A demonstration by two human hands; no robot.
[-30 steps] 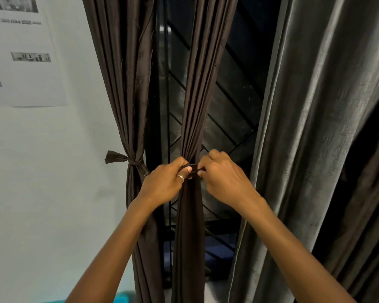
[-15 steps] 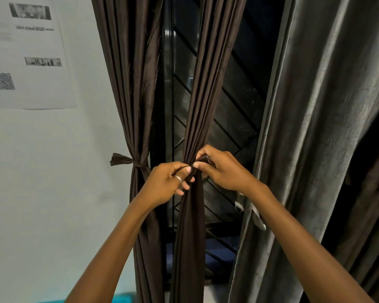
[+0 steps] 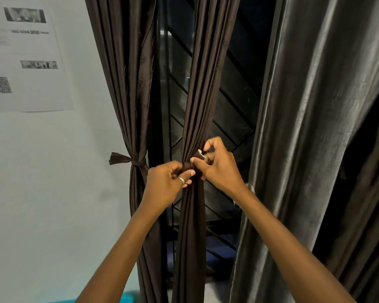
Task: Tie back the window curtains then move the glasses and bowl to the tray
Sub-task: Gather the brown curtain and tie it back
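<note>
My left hand and right hand cover most of the tie-back round the brown curtain, so its fastening is hidden. A small white thing by my right fingertips is too small to name. Left of that curtain, the printed sheet is blurred, unreadable, and cut by the edge.

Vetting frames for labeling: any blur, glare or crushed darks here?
Head view: left hand and right hand, grip on the tie, fairly sharp. Head view: wall poster print smeared, unreadable. Head view: grey curtain soft sheen, no hard glare; window near black.
</note>
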